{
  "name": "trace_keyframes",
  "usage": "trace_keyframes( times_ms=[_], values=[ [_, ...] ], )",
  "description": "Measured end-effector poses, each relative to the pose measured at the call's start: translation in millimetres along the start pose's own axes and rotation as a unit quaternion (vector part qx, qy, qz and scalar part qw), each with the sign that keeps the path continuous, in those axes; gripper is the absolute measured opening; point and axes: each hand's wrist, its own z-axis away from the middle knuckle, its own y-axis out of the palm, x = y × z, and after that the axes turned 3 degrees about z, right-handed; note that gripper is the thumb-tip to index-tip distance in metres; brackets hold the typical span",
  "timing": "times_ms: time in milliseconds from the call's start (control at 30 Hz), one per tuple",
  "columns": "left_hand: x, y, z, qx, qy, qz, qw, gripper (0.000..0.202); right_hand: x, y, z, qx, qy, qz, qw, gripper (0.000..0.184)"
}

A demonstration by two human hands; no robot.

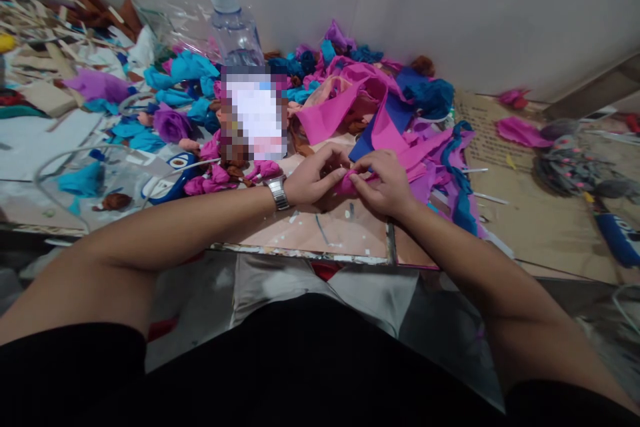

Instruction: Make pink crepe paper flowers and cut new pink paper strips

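Note:
My left hand (317, 177) and my right hand (383, 181) meet over the work surface, both pinching a small folded piece of pink paper (350, 181). The fingers of each hand are curled round it. A metal watch (278, 192) sits on my left wrist. Just behind the hands lies a heap of pink, purple and blue paper strips (385, 120). Finished paper flowers, such as a purple one (171, 123), lie to the left.
A plastic water bottle (235, 27) stands behind the heap. Wooden sticks and scraps (45, 33) pile at the far left. A clear plastic bag (100, 180) with paper bits lies left. Dark wire bundle (570, 167) rests on cardboard at right. A wall rises behind.

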Motion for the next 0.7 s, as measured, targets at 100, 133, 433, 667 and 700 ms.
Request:
trace_keyframes(
  times_ms=[100,133,433,667,700],
  values=[
    [-4.6,-0.2,0.0,0.003,-0.019,-0.022,1.000,0.038,-1.1,1.0,0.0,-0.024,0.023,0.005,0.999,0.019],
    [-5.8,0.0,0.0,0.005,-0.023,-0.027,0.999,0.039,-1.2,1.3,-0.1,-0.027,0.027,0.004,0.999,0.020],
    [-0.6,0.7,-0.4,-0.017,-0.016,0.024,0.999,0.030,-5.5,1.0,0.9,-0.012,-0.003,-0.008,1.000,0.034],
    [-3.3,0.3,-1.5,-0.008,-0.014,0.037,0.999,0.030,-4.6,-1.9,0.8,-0.010,-0.008,-0.004,1.000,0.022],
    [-3.6,0.0,-1.6,-0.006,-0.015,0.039,0.999,0.030,-4.6,-1.7,0.7,-0.011,-0.011,-0.005,1.000,0.021]
  ],
)
